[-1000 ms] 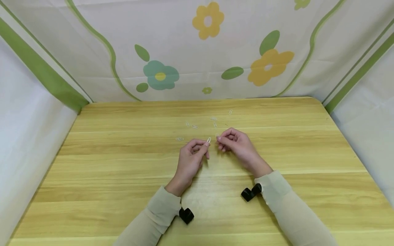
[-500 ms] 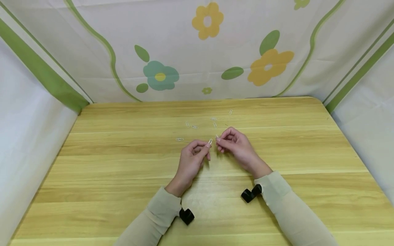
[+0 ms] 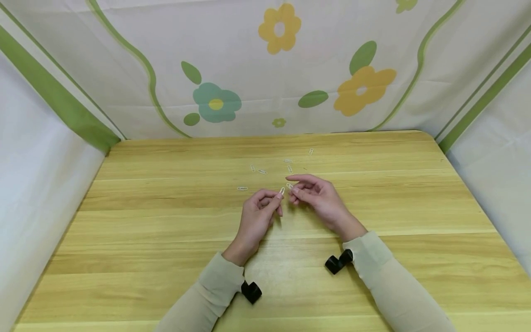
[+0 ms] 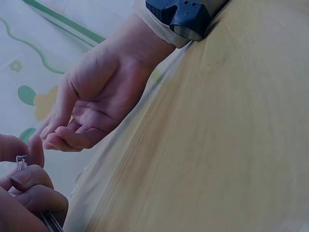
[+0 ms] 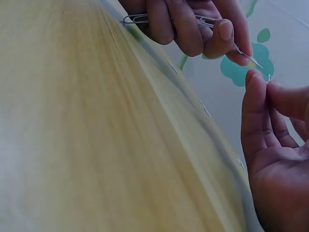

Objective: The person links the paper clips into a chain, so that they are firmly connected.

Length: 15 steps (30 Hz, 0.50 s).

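My left hand [image 3: 258, 210] pinches a white paper clip [image 3: 282, 190] between thumb and fingertip, its rounded end pointing up. More wire clips [image 5: 205, 21] show between that hand's curled fingers in the right wrist view. Facing it, my right hand [image 3: 318, 198] holds another paper clip [image 3: 289, 186] with its thumb and a curled finger, the index finger stretched out above. A small gap separates the two clip ends in the head view. Most of the right hand's clip is hidden by its fingers in the right wrist view.
Several loose white paper clips lie beyond the hands on the wooden table [image 3: 166, 276]; one clip [image 3: 242, 188] is left of the left hand, another [image 3: 311, 151] near the back edge. A flowered curtain [image 3: 249, 55] hangs behind. Black cameras [image 3: 251, 292] sit on both wrists.
The right index finger has lifted and straightened, and more of the right hand's paper clip now shows. The left hand's clip has shifted only slightly. The clips on the table lie as before.
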Tool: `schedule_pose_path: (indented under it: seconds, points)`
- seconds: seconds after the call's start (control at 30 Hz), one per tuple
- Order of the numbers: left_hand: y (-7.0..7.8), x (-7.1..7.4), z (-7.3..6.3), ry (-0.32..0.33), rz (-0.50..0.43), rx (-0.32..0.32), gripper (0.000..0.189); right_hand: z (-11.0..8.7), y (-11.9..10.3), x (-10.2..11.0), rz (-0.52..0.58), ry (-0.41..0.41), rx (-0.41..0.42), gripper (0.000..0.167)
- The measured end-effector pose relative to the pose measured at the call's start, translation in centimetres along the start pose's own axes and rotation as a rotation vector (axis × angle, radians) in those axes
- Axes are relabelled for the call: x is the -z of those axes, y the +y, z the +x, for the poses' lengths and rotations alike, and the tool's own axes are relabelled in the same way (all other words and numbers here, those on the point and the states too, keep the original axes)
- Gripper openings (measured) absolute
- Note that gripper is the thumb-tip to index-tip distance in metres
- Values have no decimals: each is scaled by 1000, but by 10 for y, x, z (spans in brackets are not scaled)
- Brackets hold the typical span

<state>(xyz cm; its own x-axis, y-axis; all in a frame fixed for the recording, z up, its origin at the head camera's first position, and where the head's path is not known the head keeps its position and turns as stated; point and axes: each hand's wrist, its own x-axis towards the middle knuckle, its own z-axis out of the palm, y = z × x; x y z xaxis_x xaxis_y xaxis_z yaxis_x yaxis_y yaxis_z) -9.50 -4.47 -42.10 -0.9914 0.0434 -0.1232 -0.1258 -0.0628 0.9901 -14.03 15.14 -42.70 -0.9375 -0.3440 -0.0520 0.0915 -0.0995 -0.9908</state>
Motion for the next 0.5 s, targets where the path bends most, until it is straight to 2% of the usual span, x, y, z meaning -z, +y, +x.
schedule_pose_path:
  seconds: [0.2, 0.5]
  points:
    - [1, 1, -1, -1, -3, 7, 19, -1, -1, -2, -79, -40, 19, 35]
    - [2, 1, -1, 1, -5, 13, 19, -3, -1, -1, -91, -5, 10, 34]
